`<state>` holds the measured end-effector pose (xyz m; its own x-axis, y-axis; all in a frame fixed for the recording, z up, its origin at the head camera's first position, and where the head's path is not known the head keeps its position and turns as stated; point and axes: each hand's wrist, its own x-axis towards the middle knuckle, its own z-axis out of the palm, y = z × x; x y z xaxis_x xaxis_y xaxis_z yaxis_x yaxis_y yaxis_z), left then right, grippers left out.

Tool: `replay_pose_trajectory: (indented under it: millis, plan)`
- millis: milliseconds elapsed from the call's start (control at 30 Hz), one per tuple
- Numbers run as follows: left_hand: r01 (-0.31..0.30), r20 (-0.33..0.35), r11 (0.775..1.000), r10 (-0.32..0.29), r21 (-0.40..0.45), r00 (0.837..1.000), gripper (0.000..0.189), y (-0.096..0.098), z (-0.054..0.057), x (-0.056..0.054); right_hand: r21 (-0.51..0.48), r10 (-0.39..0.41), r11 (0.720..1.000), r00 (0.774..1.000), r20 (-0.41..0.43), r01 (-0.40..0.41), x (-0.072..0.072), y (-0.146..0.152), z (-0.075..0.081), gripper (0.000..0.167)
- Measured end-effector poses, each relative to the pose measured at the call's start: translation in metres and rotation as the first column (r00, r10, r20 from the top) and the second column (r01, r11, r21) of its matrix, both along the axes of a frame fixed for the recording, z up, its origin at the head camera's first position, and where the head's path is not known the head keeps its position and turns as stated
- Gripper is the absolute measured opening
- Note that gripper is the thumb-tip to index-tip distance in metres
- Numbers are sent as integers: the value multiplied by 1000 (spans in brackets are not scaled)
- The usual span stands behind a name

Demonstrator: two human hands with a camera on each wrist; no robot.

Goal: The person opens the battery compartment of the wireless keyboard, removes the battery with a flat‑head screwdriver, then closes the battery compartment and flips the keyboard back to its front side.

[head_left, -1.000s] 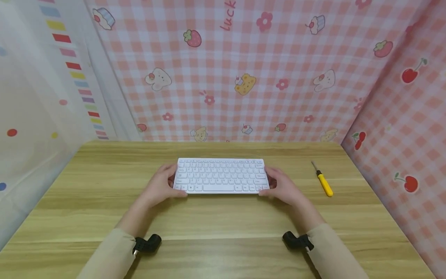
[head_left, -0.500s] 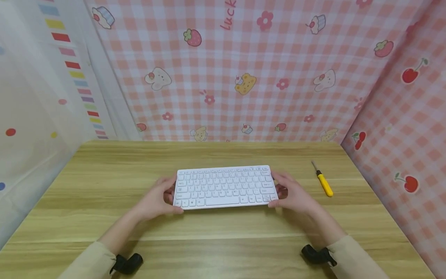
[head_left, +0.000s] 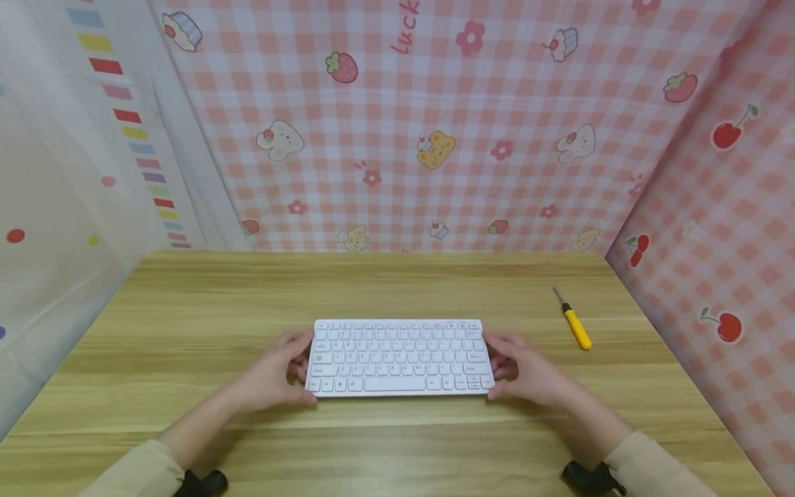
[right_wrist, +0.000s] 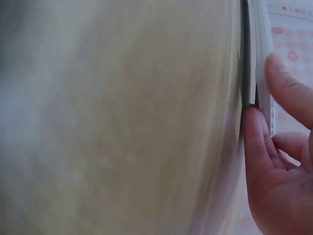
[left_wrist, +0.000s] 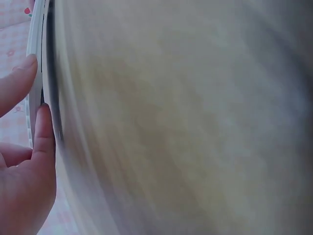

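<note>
A white keyboard (head_left: 397,359) lies level across the middle of the wooden table in the head view, its keys facing up and its space bar toward the person. At its left end, my left hand (head_left: 273,376) grips the side edge, thumb at the near corner. My right hand (head_left: 528,369) grips the opposite end in the same way. Both wrist views show the keyboard edge-on, with a thumb on its near side and fingers (left_wrist: 45,132) reaching under it. Whether the keyboard touches the tabletop is hard to tell.
A screwdriver (head_left: 576,328) with a yellow handle lies on the table (head_left: 397,449) to the right of the right hand. Behind the table hangs a pink checked cloth (head_left: 397,103); more cloth flanks both sides.
Both hands have drawn the keyboard toward the person. It tilted slightly midway and is now straight again. The screwdriver has stayed in place.
</note>
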<state>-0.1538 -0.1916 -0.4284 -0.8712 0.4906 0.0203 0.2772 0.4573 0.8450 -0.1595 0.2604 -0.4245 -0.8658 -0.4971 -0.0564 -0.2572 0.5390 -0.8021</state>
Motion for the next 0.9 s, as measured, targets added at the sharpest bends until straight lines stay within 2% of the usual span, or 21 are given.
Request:
replay_pose_trajectory:
  millis: [167, 367, 600, 900]
  plan:
    - [22, 29, 1000, -22, 10, 999, 110, -1, -2, 1, -28, 3, 1000, 1000, 23, -3, 1, 1, -3, 101]
    - [54, 17, 999, -54, 2, 998, 108, -2, -5, 0, 5, 3, 1000, 1000, -14, -3, 2, 3, -6, 100]
    - [71, 4, 997, -71, -13, 998, 107, -2, -6, -1, 2, 0, 1000, 1000, -14, 0, 3, 5, -7, 99]
    - [62, -21, 993, -64, -98, 998, 104, 0, -1, -1, 20, -8, 1000, 1000, -18, 8, 3, 3, -6, 99]
